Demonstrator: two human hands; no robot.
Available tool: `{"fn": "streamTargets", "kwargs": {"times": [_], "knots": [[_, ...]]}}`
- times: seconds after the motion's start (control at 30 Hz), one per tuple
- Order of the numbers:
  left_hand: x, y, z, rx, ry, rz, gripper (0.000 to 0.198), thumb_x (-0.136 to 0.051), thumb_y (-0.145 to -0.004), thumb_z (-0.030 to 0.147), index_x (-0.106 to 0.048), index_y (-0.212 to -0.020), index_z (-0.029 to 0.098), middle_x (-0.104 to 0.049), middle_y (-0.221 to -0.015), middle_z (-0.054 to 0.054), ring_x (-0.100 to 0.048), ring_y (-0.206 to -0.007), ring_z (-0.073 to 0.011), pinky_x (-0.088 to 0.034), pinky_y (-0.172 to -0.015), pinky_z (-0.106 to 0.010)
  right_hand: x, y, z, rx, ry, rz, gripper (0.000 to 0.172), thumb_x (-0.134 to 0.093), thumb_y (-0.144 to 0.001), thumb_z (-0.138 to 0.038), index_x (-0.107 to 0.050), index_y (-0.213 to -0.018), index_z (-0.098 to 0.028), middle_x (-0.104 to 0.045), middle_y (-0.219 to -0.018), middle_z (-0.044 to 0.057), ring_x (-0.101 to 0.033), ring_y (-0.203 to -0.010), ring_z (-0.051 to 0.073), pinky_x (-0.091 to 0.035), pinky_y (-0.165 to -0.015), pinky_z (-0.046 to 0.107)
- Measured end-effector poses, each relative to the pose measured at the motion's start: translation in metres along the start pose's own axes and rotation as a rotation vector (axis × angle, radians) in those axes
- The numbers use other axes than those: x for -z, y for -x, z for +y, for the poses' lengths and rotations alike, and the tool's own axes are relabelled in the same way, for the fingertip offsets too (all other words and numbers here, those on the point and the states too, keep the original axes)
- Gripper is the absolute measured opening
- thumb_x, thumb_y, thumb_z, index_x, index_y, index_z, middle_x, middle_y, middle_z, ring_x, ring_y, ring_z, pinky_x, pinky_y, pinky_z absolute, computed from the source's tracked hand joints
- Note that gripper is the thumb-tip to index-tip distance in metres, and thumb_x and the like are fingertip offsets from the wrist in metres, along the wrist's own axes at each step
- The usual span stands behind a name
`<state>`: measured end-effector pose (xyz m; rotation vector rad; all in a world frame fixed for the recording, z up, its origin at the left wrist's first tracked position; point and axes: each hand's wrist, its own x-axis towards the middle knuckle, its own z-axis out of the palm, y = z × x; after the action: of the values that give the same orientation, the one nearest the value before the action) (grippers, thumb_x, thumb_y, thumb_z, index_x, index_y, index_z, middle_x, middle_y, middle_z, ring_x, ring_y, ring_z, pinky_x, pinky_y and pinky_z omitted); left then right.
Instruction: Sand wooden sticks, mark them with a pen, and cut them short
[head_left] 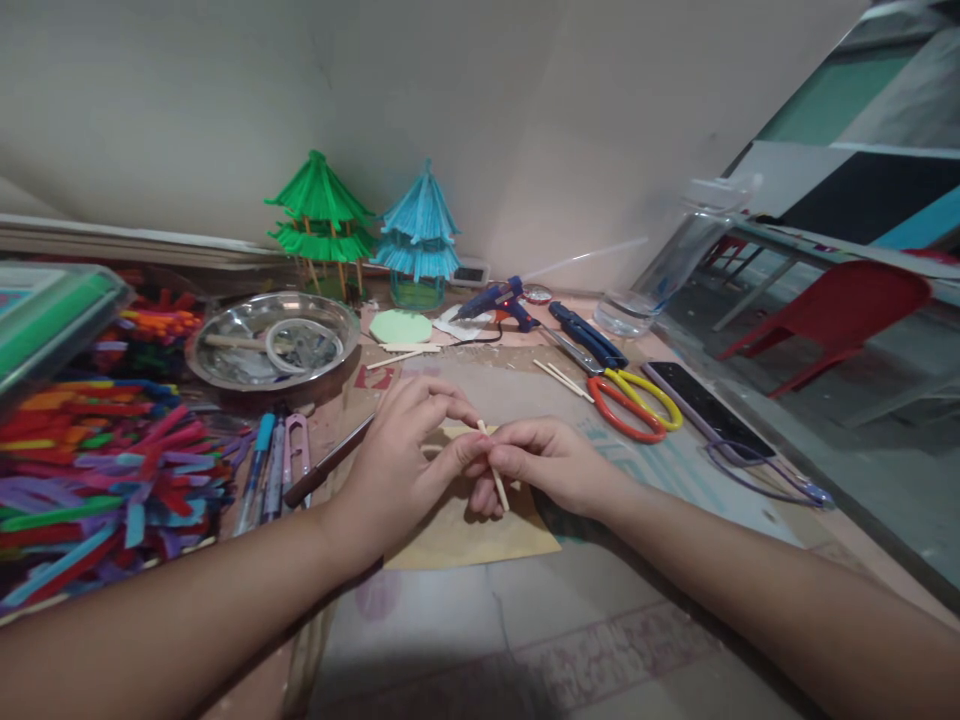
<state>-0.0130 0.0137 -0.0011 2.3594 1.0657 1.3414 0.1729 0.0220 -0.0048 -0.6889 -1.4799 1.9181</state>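
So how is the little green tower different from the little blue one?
The green tower has bright green roofs, while the blue tower has light blue ones. The green tower's roofs look wider in the picture than the blue tower's. The green tower stands to the left in the picture, the blue tower to the right.

Both have a pointed top roof above a second roof.

open cardboard (pixel 435 640) nearside of L hand (pixel 409 440) & R hand (pixel 551 460), pens (pixel 275 465) crowding L side, scissors (pixel 601 390) & phone (pixel 709 410) obstructing R, glue gun (pixel 491 298) at back
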Motion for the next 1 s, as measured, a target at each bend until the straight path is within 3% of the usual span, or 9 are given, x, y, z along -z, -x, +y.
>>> {"fn": "streamTargets", "kwargs": {"times": [0.3,0.47,0.57,0.67,0.77,0.87,1.0], "knots": [[0.0,-0.002,0.002,0.011,0.014,-0.01,0.011,-0.052,-0.095,0.026,-0.059,-0.088,0.021,-0.06,-0.094,-0.002,-0.056,-0.095,-0.0179,-0.044,-0.086,-0.033,-0.002,0.001,-0.004,-0.022,0.063,0.101,0.04,-0.079,-0.07,-0.052,-0.067,-0.077,-0.015,-0.067,-0.054,0.0,-0.058,-0.045,0.009,-0.044,-0.046,0.02],[0.0,-0.003,0.0,0.029,0.003,0.02,0.011,-0.05,-0.094,0.022,-0.055,-0.084,0.021,-0.061,-0.091,-0.002,-0.057,-0.092,-0.0174,-0.044,-0.085,-0.034,0.003,0.001,-0.013,0.174,0.043,0.344,0.037,-0.084,-0.067,-0.041,-0.066,-0.092,-0.02,-0.062,-0.057,-0.006,-0.054,-0.047,0.007,-0.041,-0.046,0.018],[-0.001,-0.003,-0.001,0.067,-0.011,-0.063,0.014,-0.05,-0.093,0.023,-0.056,-0.081,0.02,-0.062,-0.09,-0.003,-0.057,-0.091,-0.0182,-0.044,-0.084,-0.035,0.005,0.002,-0.018,0.253,0.072,0.341,0.036,-0.08,-0.07,-0.049,-0.065,-0.084,-0.02,-0.063,-0.063,-0.003,-0.055,-0.052,0.008,-0.044,-0.05,0.021],[-0.003,-0.002,-0.002,0.083,-0.048,-0.191,0.019,-0.05,-0.094,0.027,-0.063,-0.082,0.019,-0.065,-0.095,-0.005,-0.059,-0.095,-0.0204,-0.045,-0.086,-0.038,0.011,0.003,-0.019,0.297,0.323,0.382,0.04,-0.065,-0.082,-0.059,-0.06,-0.078,-0.019,-0.059,-0.062,-0.002,-0.052,-0.055,0.01,-0.042,-0.053,0.024],[-0.003,-0.001,-0.002,0.042,-0.124,-0.322,0.019,-0.055,-0.092,0.03,-0.071,-0.095,0.021,-0.068,-0.109,-0.006,-0.06,-0.105,-0.0232,-0.045,-0.092,-0.042,0.023,0.005,-0.019,0.395,0.754,0.493,0.04,-0.049,-0.094,-0.052,-0.055,-0.07,-0.02,-0.053,-0.061,-0.002,-0.048,-0.057,0.012,-0.039,-0.057,0.026],[-0.003,0.0,0.0,0.017,-0.196,-0.447,0.025,-0.059,-0.089,0.031,-0.071,-0.11,0.022,-0.067,-0.118,-0.007,-0.057,-0.112,-0.0264,-0.045,-0.097,-0.046,0.032,0.006,-0.018,0.398,1.063,0.411,0.035,-0.044,-0.097,-0.037,-0.054,-0.069,-0.02,-0.054,-0.061,-0.002,-0.051,-0.059,0.013,-0.038,-0.06,0.025],[-0.003,-0.001,0.003,0.042,-0.258,-0.542,0.027,-0.059,-0.089,0.03,-0.07,-0.112,0.022,-0.066,-0.118,-0.007,-0.056,-0.113,-0.0283,-0.044,-0.098,-0.049,0.034,0.004,-0.016,0.393,1.21,0.299,0.027,-0.041,-0.096,-0.027,-0.056,-0.075,-0.02,-0.059,-0.063,-0.001,-0.055,-0.06,0.013,-0.037,-0.059,0.023]]}}
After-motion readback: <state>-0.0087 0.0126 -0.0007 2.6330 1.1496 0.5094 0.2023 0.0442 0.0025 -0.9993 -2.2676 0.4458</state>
